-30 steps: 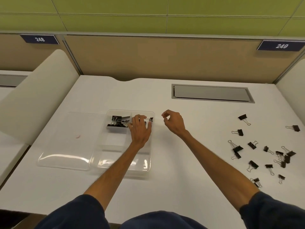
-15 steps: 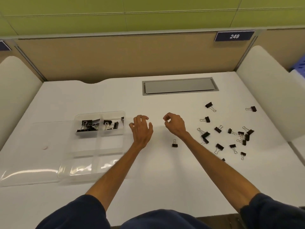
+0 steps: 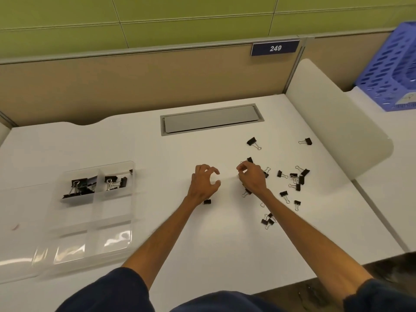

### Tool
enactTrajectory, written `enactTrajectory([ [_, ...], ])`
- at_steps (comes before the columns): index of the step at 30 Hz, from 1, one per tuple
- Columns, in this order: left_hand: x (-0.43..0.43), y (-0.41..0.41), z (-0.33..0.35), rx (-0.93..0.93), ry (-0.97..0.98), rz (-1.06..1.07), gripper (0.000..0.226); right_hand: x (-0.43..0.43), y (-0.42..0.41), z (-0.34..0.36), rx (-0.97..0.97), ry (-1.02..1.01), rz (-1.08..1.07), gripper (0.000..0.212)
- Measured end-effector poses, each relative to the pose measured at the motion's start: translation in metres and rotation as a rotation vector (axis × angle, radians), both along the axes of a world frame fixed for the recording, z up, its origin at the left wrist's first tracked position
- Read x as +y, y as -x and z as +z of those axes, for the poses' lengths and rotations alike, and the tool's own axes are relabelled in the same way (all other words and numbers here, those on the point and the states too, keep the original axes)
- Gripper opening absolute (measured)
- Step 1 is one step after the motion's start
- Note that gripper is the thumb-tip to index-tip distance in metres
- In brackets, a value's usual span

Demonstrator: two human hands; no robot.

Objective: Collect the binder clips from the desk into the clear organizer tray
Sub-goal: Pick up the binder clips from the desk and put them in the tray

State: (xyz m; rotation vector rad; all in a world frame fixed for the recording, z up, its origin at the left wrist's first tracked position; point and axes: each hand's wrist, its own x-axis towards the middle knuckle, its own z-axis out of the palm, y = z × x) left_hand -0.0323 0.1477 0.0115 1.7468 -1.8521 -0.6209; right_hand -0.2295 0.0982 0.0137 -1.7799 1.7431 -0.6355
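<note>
- White bench (image 3: 135, 143): a few binder clips (image 3: 78, 188) sit in the clear organizer tray's (image 3: 132, 221) upper compartments at frame left.
- Most loose clips (image 3: 297, 179) remain scattered centre-right.
- Left hand (image 3: 203, 184): grip half-open, empty; right hand (image 3: 252, 180): fingers pinched, contents unclear.

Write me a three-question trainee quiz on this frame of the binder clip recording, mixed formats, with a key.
1. True or false: the organizer tray already holds binder clips in its two far compartments.
2. Which hand is over the loose clip pile? A) left hand B) right hand C) neither
3. Fill in: the single clip lies on the desk beside the ___ wrist.

Key
1. True: clips sit in both far compartments; the near ones look empty.
2. B: the right hand is at the pile's edge; the left hand hovers, curled, over bare desk.
3. left
</note>
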Motion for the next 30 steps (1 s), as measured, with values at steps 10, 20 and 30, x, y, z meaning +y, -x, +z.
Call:
enactTrajectory([
  [10,-0.023,0.046,0.0,-0.121,-0.185,-0.264,0.047,-0.014,0.056,-0.001,-0.058,0.01,-0.166,0.026],
  [20,-0.045,0.078,-0.001,-0.219,-0.251,-0.426,0.053,-0.031,0.088,-0.01,-0.076,-0.041,-0.133,0.02],
  [30,-0.062,0.093,0.0,-0.394,-0.261,-0.501,0.047,-0.053,0.09,-0.015,-0.062,-0.061,-0.085,0.024],
])
